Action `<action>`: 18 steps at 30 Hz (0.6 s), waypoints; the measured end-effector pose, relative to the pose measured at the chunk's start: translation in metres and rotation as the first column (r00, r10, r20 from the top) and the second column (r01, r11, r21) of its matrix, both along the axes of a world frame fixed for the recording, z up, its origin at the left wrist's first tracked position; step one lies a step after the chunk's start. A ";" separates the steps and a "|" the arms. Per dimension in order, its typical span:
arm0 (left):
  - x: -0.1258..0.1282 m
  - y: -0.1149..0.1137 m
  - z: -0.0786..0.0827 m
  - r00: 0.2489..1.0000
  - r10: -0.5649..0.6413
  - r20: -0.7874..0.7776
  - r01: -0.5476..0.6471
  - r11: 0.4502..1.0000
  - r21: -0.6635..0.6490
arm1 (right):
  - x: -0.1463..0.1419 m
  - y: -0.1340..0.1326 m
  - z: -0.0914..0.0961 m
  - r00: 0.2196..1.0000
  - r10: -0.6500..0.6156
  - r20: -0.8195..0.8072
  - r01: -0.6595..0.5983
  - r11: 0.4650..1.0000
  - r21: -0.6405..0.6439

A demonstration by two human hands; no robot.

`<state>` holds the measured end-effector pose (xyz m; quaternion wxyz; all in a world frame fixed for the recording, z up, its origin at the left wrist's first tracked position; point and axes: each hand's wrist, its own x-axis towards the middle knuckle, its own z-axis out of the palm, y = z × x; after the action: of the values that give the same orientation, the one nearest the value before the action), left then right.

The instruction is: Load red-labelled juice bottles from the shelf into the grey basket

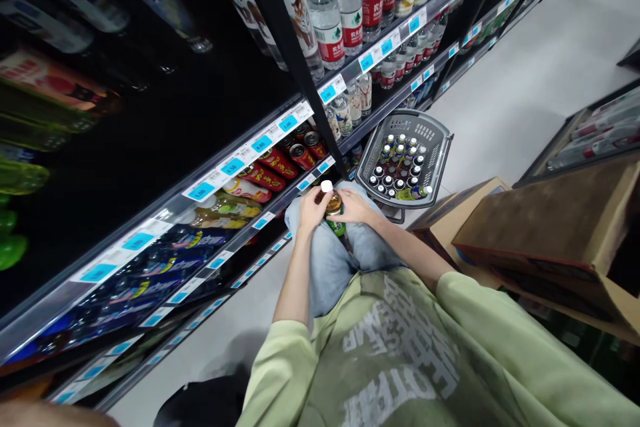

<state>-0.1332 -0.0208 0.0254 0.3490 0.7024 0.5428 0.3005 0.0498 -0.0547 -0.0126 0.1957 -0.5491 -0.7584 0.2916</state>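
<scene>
Bottle (pixel 333 209) with a white cap sits clasped between left hand (pixel 314 208) and right hand (pixel 356 207) above the knees; loose fingers could drop it onto the floor beside the far basket (pixel 440 140).

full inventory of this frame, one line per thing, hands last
bottle: one, white cap, green label, between both hands over the knees
basket: one, grey, on the floor ahead, packed with dark-capped small bottles
water bottles: several, clear with red caps, upper shelf
cans: several, red, lying on a lower shelf
price tags: many, blue and white, along shelf edges
cardboard boxes: two or so, brown, at right
left hand: on the bottle
right hand: on the bottle
</scene>
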 end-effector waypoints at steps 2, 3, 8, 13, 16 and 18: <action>0.002 0.000 0.001 1.000 0.007 0.010 -0.007 1.000 -0.003 | 0.000 0.000 0.000 1.000 -0.019 -0.014 0.019 1.000 -0.008; 0.002 0.000 0.001 1.000 0.007 0.019 -0.007 1.000 -0.008 | 0.000 0.000 -0.001 0.999 -0.027 -0.019 0.026 1.000 -0.012; 0.004 0.000 0.000 0.999 0.002 0.047 0.000 1.000 -0.028 | 0.001 0.001 -0.005 1.000 -0.020 -0.020 0.020 1.000 0.002; 0.001 -0.001 -0.002 0.998 -0.004 0.065 0.006 0.999 -0.033 | 0.001 0.002 0.000 0.999 -0.033 -0.005 0.033 0.999 -0.016; -0.001 -0.001 -0.003 0.999 -0.003 0.053 0.006 0.999 -0.054 | -0.001 0.001 0.004 0.999 -0.039 -0.002 0.039 0.999 -0.025; -0.003 -0.002 -0.003 0.999 -0.013 0.047 0.016 0.998 -0.060 | -0.002 0.001 0.007 0.999 -0.041 -0.003 0.041 0.999 -0.026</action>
<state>-0.1365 -0.0230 0.0221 0.3849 0.6882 0.5382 0.2978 0.0476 -0.0540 -0.0055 0.1957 -0.5665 -0.7428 0.2983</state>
